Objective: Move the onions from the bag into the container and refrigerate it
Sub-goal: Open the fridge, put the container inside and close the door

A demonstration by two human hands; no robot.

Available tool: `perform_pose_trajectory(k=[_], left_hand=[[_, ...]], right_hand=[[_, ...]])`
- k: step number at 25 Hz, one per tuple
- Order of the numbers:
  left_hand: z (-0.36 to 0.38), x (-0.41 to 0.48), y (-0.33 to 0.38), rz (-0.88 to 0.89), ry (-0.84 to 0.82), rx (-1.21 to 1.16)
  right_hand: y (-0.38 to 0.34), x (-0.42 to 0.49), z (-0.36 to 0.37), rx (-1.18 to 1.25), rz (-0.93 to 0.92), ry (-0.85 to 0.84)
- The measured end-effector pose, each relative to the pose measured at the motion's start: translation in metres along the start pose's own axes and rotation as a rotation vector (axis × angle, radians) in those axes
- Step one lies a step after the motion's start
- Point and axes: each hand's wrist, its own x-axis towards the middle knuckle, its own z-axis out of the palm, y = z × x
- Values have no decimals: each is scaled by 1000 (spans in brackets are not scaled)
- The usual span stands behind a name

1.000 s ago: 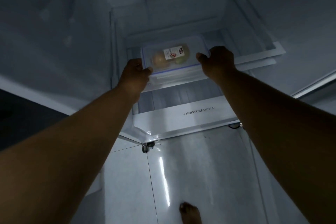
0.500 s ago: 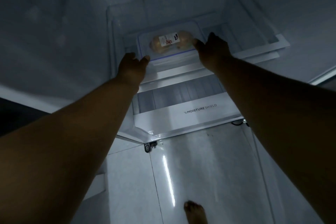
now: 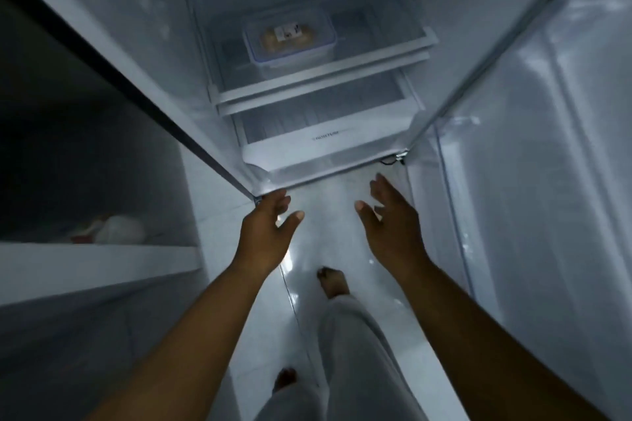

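A clear lidded container (image 3: 290, 43) with a blue seal stands on a glass shelf (image 3: 321, 79) inside the open fridge. Brown onions (image 3: 273, 41) show through its lid under a white label. My left hand (image 3: 266, 232) hangs open in front of the fridge, below its lower left corner. Over the floor to the right, my right hand (image 3: 390, 225) is also open, with fingers spread. Both hands hold nothing and are well apart from the container.
A crisper drawer (image 3: 328, 140) sits under the shelf. The open fridge door (image 3: 533, 164) stands at the right. At the left a wall shelf (image 3: 85, 260) holds a white object (image 3: 119, 229). Glossy tiled floor (image 3: 328, 215) and my bare feet (image 3: 333, 284) are below.
Both hands let go of the container, which now rests on the fridge shelf, and drew back out of the fridge towards me. The view has pulled back.
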Motion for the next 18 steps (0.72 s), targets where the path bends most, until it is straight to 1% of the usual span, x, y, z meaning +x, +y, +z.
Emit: perform_pose_trajectory(k=[2, 5, 8, 10, 12, 14, 15, 16, 18], left_hand=[[-1, -69, 5, 35, -82, 29], [-1, -147, 20, 116, -199, 63], [7, -207, 49, 245, -343, 127], [21, -237, 80, 381, -426, 187], [42, -267, 125, 568, -495, 243], [62, -296, 172, 803, -533, 276], [70, -309, 196, 927, -534, 288], [79, -322, 219, 1059, -516, 301], [94, -341, 255, 1326, -451, 334]], right_hand=[[1, -82, -33, 24, 67, 39], [5, -195, -86, 98, 121, 178], [11, -297, -139, 145, 153, 396], [13, -351, -173, 98, 152, 594], [12, -394, -212, 75, 156, 856], [11, -421, -253, 79, 158, 1102], [10, -428, -275, 91, 159, 1196], [6, -433, -298, 113, 154, 1259], [-6, -432, -337, 150, 118, 1271]])
